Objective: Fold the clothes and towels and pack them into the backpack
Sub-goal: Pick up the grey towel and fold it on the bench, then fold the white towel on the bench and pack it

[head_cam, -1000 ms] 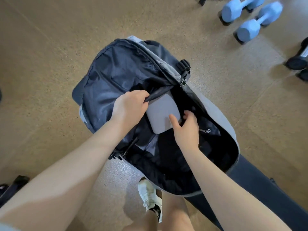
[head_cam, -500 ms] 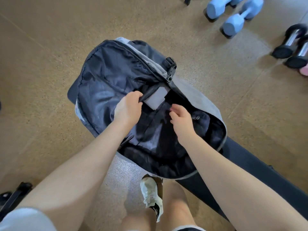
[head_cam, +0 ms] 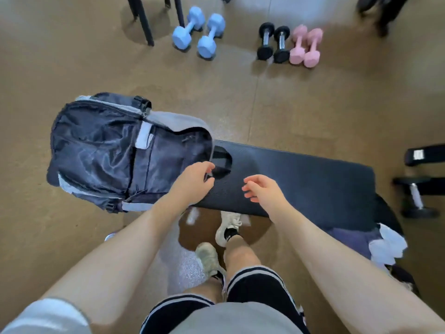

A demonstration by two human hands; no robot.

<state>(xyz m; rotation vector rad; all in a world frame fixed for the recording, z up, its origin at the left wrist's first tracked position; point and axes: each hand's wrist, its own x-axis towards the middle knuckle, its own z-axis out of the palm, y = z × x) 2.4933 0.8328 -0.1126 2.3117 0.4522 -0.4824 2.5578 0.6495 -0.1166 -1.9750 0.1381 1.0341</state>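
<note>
bright, even indoor light, with a pale glare patch on the floor at the top edge. soft shadows sit under the blue dumbbells. wide-angle bending stretches the corners; motion blur smears the backpack and frame edges.

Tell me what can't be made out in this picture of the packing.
- Backpack contents: head view, dark lining folds hide them.
- Left hand: whether it grips the black strap is unclear; fingers overlap it.
- Clothes at the bench end: blurred, so type and folding are unclear.
- Right hand is open, holding nothing.
- Chair legs: cut off by the top edge.
</note>
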